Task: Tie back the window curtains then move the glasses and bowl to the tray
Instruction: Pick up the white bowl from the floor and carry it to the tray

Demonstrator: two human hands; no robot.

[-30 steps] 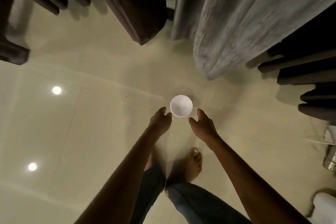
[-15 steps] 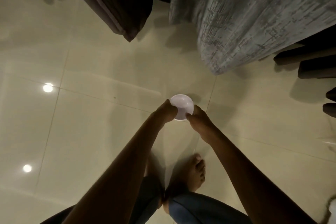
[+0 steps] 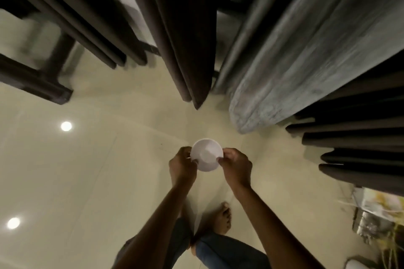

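Note:
A small white bowl [image 3: 206, 155] is held above the pale tiled floor, tilted a little toward me. My left hand [image 3: 181, 166] grips its left rim and my right hand [image 3: 236, 167] grips its right rim. Ahead hang a dark brown curtain [image 3: 181, 28] and a grey textured curtain [image 3: 306, 46], their hems just above the floor. No glasses or tray are in view.
Dark pleated curtain folds [image 3: 360, 150] hang at the right, and more dark folds [image 3: 72, 17] at the upper left beside a dark wooden frame [image 3: 32, 81]. A shiny cluttered object with dry stalks [image 3: 376, 216] stands at the lower right. My bare foot [image 3: 220, 218] is below the bowl.
My hands closed on the bowl on the floor and lifted it. The view rose, so more of the curtains shows.

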